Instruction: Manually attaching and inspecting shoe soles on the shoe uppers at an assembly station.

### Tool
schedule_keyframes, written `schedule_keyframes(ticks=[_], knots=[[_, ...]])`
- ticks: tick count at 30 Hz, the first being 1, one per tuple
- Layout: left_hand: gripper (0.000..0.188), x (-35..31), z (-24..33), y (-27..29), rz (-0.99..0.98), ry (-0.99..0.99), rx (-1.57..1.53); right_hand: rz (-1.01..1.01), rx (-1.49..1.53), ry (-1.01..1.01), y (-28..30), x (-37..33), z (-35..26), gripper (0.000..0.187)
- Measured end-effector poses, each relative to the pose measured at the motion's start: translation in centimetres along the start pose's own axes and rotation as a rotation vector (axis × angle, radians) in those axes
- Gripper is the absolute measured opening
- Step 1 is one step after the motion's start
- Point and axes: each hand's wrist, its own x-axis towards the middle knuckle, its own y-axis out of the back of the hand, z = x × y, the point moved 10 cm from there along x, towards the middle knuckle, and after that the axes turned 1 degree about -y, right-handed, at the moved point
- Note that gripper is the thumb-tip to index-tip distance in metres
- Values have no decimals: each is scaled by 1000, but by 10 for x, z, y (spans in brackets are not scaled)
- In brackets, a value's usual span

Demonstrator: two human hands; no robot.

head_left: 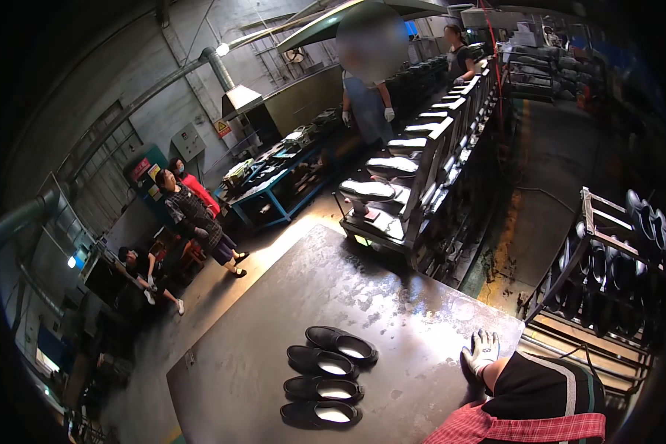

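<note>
My right hand [483, 352], in a white glove, rests on the right edge of the metal table [237, 348] with its fingers stretched out and nothing in them. A black sleeve with pale stripes covers that arm, and red checked cloth lies beside it. Several black slip-on shoes [320, 414] with white insoles lie side by side near the front middle of the table, to the left of my hand and apart from it. My left hand does not appear.
A conveyor line [381, 226] carrying upturned shoes runs away beyond the table. At right stands a rack [614, 244] of dark shoes. A co-worker in a blue apron [370, 107] stands beside the line; other people are at left. A blue-framed bench [274, 196] stands behind.
</note>
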Motion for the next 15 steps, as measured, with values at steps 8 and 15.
schedule_keyframes(ticks=[8, 15], knots=[[45, -41, -28, 9, -103, 47, 56, 12, 19, -28, -6, -2, 5, 71], [42, -87, -38, 21, -178, 153, 91, 7, 10, -17, -6, 0, 7, 71]])
